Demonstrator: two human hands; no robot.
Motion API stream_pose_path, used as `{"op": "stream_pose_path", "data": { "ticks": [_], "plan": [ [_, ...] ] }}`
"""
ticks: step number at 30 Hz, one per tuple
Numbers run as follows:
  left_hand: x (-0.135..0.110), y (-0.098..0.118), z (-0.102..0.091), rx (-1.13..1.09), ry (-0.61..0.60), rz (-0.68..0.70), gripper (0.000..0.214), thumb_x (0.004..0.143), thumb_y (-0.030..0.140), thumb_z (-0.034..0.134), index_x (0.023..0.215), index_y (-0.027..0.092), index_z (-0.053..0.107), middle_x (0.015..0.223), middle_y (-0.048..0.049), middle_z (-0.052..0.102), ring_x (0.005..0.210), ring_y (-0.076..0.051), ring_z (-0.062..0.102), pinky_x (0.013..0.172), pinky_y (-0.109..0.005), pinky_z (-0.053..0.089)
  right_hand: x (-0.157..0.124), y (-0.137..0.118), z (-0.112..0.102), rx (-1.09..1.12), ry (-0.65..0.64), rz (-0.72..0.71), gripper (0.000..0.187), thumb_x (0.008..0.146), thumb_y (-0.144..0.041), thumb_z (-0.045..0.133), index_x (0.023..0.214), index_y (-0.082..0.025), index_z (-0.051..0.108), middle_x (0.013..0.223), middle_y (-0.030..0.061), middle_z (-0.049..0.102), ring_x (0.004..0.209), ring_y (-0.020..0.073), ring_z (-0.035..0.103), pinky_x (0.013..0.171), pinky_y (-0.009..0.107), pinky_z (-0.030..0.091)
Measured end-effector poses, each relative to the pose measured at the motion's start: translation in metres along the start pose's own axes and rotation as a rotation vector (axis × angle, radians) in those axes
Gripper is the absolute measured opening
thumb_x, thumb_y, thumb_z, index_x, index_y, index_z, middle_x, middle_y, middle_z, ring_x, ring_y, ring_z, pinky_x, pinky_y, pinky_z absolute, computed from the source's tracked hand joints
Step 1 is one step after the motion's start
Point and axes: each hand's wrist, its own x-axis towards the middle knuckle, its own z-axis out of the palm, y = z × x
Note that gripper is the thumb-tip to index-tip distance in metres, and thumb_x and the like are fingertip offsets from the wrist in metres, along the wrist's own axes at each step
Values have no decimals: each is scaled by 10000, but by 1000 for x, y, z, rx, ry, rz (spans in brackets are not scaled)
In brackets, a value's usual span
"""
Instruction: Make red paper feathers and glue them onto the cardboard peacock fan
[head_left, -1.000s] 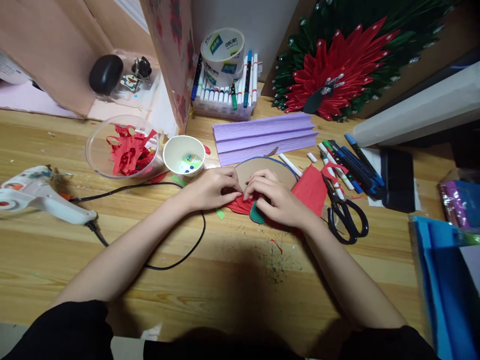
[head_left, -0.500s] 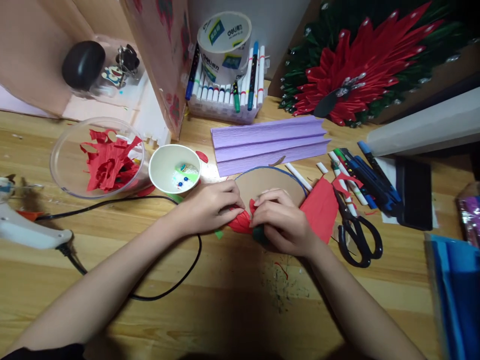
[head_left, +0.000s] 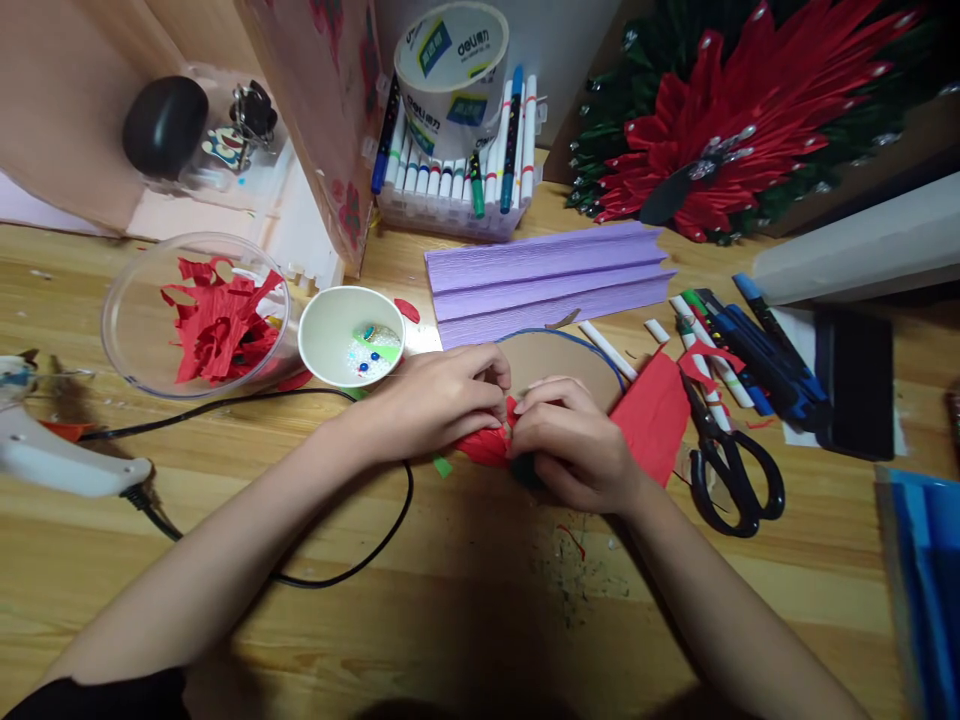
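My left hand (head_left: pixel 442 400) is closed, its fingertips pinching at a small folded piece of red crepe paper (head_left: pixel 482 448). From the other side my right hand (head_left: pixel 576 442) also grips this piece, thumb and fingers bent together, so part of it is hidden. Something dark green shows beneath my right fingers; I cannot make out what it is. Just behind both hands lies a round cardboard disc (head_left: pixel 559 362) with a blue edge. A larger sheet of red crepe paper (head_left: pixel 654 420) rests right of my right hand, beside black-handled scissors (head_left: pixel 729 490).
A paper cup (head_left: pixel 322 340) of beads and a clear tub (head_left: pixel 124 345) with red scraps stand left. A glue gun (head_left: pixel 67 455) trails a black cord. Folded purple crepe paper (head_left: pixel 547 275), a marker box (head_left: pixel 450 215), loose pens and a phone (head_left: pixel 855 385) lie farther back.
My left hand has shifted slightly right, and its fingertips now come close to those of my right hand over the red paper. The view has moved a little.
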Motion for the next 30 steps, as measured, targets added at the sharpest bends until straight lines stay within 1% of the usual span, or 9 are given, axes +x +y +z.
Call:
{"op": "stream_pose_path", "data": {
  "ticks": [3,8,14,20,25,30],
  "plan": [
    [4,1,-2,43,-44,22,165,877,242,518,859,190,674,1067,-58,603,911,-163,581,726,-259,432,0,0,0,2,6,-6,209,735,-81,454,785,-205,615,789,27,652,903,203,529,833,386,412],
    [9,2,-4,95,-115,24,169,882,264,512,878,191,665,1092,-52,608,892,-165,588,689,-261,416,-1,1,1,-6,6,-15,216,749,-85,450,792,-216,617,785,21,656,919,203,527,845,391,410],
    [15,3,-10,90,-172,52,155,869,258,526,882,190,665,1085,-57,598,903,-171,578,690,-259,402,0,1,1,-3,22,-25,204,744,-86,461,781,-217,613,747,13,647,900,195,525,852,380,405],
    [20,4,-16,90,-239,64,134,842,248,558,809,194,677,1059,-45,598,882,-177,581,673,-258,384,0,2,1,-5,18,-17,208,736,-103,455,785,-225,615,759,17,647,902,201,526,847,377,405],
    [22,5,-17,106,-254,37,110,821,230,579,801,188,679,1040,-41,595,862,-170,582,657,-257,379,0,2,2,3,31,-31,204,735,-100,459,785,-218,618,751,17,646,891,198,523,847,376,401],
    [21,3,-15,64,-236,16,90,813,217,591,809,192,678,1025,-37,596,848,-164,574,652,-249,375,0,2,1,-1,24,-18,208,739,-91,465,786,-221,621,757,20,644,906,202,520,841,382,410]
  ]
}}
